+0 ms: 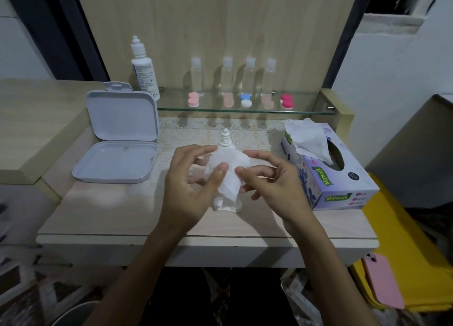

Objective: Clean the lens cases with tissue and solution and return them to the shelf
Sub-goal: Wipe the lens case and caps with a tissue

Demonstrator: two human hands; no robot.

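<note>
We pinch a crumpled white tissue with left hand and right hand above the pale table. Five round lens cases sit on the glass shelf; a white capless bottle stands behind the tissue.

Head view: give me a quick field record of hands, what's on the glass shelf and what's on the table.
left hand: pinches tissue
right hand: fingers curled at the tissue's other side
tissue: held above the table, hiding whatever it wraps
below tissue: small pale item, unclear
behind tissue: uncapped white nozzle
glass shelf: five lens cases, four clear bottles, solution bottle
table left: open white box
table right: tissue box
</note>
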